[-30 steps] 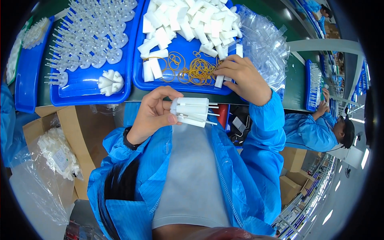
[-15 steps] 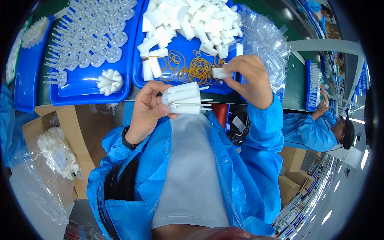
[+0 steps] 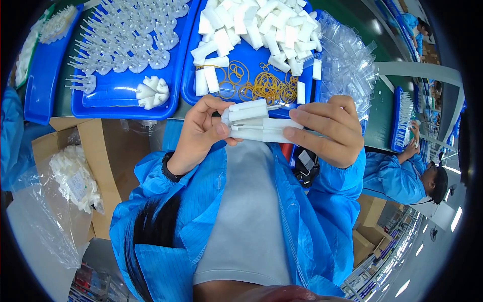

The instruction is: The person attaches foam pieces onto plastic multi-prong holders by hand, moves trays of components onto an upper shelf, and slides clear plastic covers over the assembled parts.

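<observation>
Between the fingers and thumb of my left hand [image 3: 204,128] is a clear plastic base with prongs [image 3: 226,119], held on its side with the prongs pointing right. White foam blocks [image 3: 250,108] sit around its prongs. My right hand [image 3: 332,130] pinches another white foam block [image 3: 282,129] by its right end. That block's left end meets the prongs and the foam on the base. Just beyond my hands, a blue tray [image 3: 241,56] holds a pile of white foam blocks [image 3: 289,35] and a tangle of yellow rubber bands [image 3: 271,86].
Pronged clear bases [image 3: 131,43] fill a blue tray [image 3: 115,111] at the left, with a white lobed foam piece [image 3: 152,92] near its front. Clear plastic pieces [image 3: 347,60] heap at the right. A cardboard box [image 3: 95,166] stands lower left. A co-worker [image 3: 402,176] sits at the right.
My right hand has brought its foam block down and left from beside the rubber bands to the prongs of the base. My left hand still holds the base.
</observation>
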A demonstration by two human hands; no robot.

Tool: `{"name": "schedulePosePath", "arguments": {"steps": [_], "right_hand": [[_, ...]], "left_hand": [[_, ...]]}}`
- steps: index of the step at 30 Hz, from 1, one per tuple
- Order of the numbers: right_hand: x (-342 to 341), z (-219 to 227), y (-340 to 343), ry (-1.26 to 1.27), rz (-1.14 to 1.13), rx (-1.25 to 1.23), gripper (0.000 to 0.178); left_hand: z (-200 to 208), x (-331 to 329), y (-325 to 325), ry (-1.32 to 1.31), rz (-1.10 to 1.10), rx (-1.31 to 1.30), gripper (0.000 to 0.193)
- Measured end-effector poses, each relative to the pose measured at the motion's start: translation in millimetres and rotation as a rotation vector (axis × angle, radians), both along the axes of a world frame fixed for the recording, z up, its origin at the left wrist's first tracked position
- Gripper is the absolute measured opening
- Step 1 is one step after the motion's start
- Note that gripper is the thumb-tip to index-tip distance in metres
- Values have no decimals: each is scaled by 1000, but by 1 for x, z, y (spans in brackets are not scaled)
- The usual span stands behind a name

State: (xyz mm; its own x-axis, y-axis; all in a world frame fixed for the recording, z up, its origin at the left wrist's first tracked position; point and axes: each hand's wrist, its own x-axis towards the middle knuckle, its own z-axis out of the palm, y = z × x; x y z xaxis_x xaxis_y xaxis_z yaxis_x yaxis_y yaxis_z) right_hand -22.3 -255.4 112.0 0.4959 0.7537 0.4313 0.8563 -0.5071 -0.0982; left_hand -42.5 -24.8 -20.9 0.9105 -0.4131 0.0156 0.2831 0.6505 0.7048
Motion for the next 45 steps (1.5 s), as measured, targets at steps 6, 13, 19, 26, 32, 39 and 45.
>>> {"name": "schedulePosePath", "arguments": {"steps": [6, 13, 19, 26, 32, 39, 45], "right_hand": [[1, -3, 0, -195, 58, -42, 30], [1, -3, 0, -194, 59, -54, 31], [-7, -4, 22, -238, 130, -171, 31], [2, 4, 31, -57, 240, -86, 25], [10, -21, 5, -18, 249, 595, 42], [6, -21, 5, 68, -16, 275, 42], [12, -22, 8, 146, -153, 91, 30]], "left_hand": [[-1, 0, 1, 0, -20, -18, 37], [1, 0, 1, 29, -36, -48, 34], [10, 0, 0, 16, -134, 68, 50], [13, 1, 14, -1, -307, -77, 42], [44, 2, 65, -401, -82, 61, 80], [50, -4, 137, -343, 665, 523, 60], [39, 20, 142, -385, 780, 1301, 56]]}}
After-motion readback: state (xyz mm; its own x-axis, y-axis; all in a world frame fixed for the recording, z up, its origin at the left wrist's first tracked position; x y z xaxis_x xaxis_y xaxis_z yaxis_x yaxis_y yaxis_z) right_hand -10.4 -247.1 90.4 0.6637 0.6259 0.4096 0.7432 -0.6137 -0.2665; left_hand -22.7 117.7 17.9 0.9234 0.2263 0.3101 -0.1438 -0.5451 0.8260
